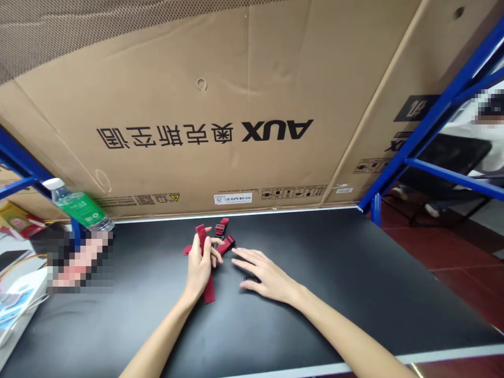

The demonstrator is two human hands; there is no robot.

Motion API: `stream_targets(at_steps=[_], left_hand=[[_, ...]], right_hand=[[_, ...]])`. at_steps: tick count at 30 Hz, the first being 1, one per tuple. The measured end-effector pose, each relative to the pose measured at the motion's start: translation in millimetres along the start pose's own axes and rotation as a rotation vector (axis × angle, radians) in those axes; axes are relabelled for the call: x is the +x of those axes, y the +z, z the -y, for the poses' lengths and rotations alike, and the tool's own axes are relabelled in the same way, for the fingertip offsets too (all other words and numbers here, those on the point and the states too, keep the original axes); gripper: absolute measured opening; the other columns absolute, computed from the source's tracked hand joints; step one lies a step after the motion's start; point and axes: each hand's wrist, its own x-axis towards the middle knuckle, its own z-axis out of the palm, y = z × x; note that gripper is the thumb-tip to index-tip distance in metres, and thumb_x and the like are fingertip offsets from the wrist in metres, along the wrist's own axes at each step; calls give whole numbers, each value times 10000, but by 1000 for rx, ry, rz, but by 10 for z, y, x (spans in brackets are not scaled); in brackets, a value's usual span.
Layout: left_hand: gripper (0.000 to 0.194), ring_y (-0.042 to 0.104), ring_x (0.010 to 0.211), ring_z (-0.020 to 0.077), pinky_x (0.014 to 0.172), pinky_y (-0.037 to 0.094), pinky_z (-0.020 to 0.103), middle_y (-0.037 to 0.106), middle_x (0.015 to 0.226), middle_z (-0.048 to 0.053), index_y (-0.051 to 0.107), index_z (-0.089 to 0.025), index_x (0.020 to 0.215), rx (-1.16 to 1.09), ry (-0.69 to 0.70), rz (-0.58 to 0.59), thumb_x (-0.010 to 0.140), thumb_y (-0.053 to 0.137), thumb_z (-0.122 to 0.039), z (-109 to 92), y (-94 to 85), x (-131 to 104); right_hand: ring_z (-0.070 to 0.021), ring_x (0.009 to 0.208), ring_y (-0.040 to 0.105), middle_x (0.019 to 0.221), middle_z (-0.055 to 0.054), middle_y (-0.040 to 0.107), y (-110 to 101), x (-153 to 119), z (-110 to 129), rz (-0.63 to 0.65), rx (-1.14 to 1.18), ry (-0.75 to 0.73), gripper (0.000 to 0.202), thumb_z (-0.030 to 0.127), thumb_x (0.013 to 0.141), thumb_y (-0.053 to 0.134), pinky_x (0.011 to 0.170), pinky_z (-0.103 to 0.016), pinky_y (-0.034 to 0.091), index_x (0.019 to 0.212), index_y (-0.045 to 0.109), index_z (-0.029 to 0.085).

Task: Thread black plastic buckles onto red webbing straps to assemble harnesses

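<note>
A red webbing strap (209,292) runs through my left hand (199,270), pinched between thumb and fingers, with its lower end hanging toward the front. More red webbing (225,245) with a black end piece lies just beyond those fingers. Behind it is a dark slide buckle (220,229) threaded with red strap. My right hand (271,277) hovers to the right, palm down, fingers apart and holding nothing. Partly hidden under its thumb and fingers is a small black loop-shaped piece (251,279) on the black tabletop (315,252).
A large cardboard box (205,173) with upside-down printing stands along the table's back edge. Blue metal frame bars (431,126) rise at both sides. At the back left a water bottle (81,207) with a green label leans. Cables and a white item (23,299) are at far left.
</note>
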Motion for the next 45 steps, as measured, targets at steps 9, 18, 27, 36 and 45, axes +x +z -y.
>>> stream_targets(at_steps=[9, 18, 27, 36, 45], left_hand=[[492, 365, 237, 81, 289, 266, 163, 513, 402, -86, 515, -179, 941, -5, -195, 348, 874, 433, -659, 18, -8, 13], [449, 352, 268, 77, 308, 281, 178, 502, 481, -80, 535, -182, 943, 203, -108, 547, 933, 354, -593, 150, 56, -62], [368, 515, 411, 144, 447, 392, 233, 574, 544, -13, 643, -185, 1058, 698, 491, 502, 1006, 290, -275, 262, 79, -173], [538, 557, 466, 158, 474, 444, 248, 588, 617, 1, 385, -125, 1453, 1142, 989, 415, 949, 227, -20, 302, 6, -192], [574, 482, 416, 134, 452, 401, 249, 506, 565, -37, 268, -16, 1490, 1313, 1217, 265, 919, 265, 37, 214, 123, -279]], right_hand=[[-269, 1119, 576, 1201, -116, 642, -185, -68, -101, -90, 30, 170, 391, 398, 803, 757, 991, -434, 462, 1137, 676, 212], [-165, 645, 555, 679, 17, 621, -239, -81, -96, -227, 607, 336, 174, 342, 755, 753, 683, -305, 474, 706, 642, 217], [-163, 575, 644, 664, -15, 680, -27, 5, -57, -460, 1110, 560, 413, 551, 691, 765, 624, -310, 519, 818, 641, 179], [-126, 520, 583, 620, 7, 665, -16, 9, 158, -468, 1405, 666, 447, 489, 670, 796, 551, -253, 453, 954, 631, 186], [-89, 435, 434, 511, 72, 528, 73, -2, 242, -498, 1498, 723, 331, 375, 684, 738, 475, -223, 333, 944, 610, 216]])
